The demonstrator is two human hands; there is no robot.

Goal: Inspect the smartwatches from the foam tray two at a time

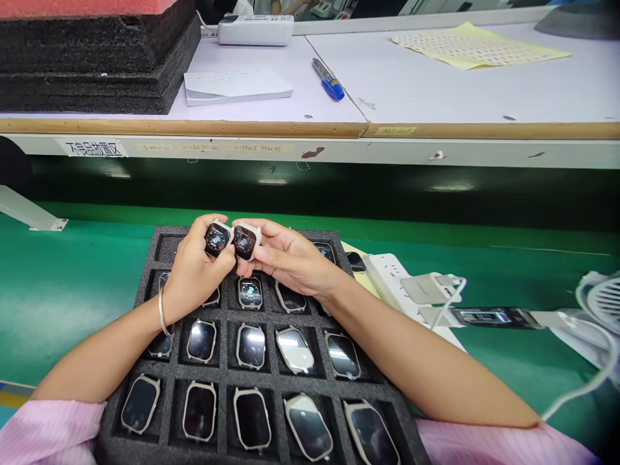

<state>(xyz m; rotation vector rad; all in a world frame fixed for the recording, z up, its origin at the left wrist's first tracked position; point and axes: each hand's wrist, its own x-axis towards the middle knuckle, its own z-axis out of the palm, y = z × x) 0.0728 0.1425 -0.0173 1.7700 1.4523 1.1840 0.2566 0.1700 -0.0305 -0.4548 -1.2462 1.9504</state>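
Note:
My left hand [197,274] is shut on a square smartwatch body [217,239] with a lit screen. My right hand [290,255] pinches a second lit watch body [245,243] by its pale case. The two watches sit side by side, nearly touching, above a black foam tray [223,371]. Its compartments hold several strapless watch bodies, mostly with dark screens. One lit watch [250,292] lies just below my hands. A thin silver bangle [162,313] circles my left wrist.
To the right, a white power strip [387,274] sits beside a watch on a dark charging strip [484,318], with white cables and a small fan [603,303]. Green matting [58,303] lies under the tray. A raised shelf holds black foam sheets [92,61], a notepad [237,84] and a blue marker [328,79].

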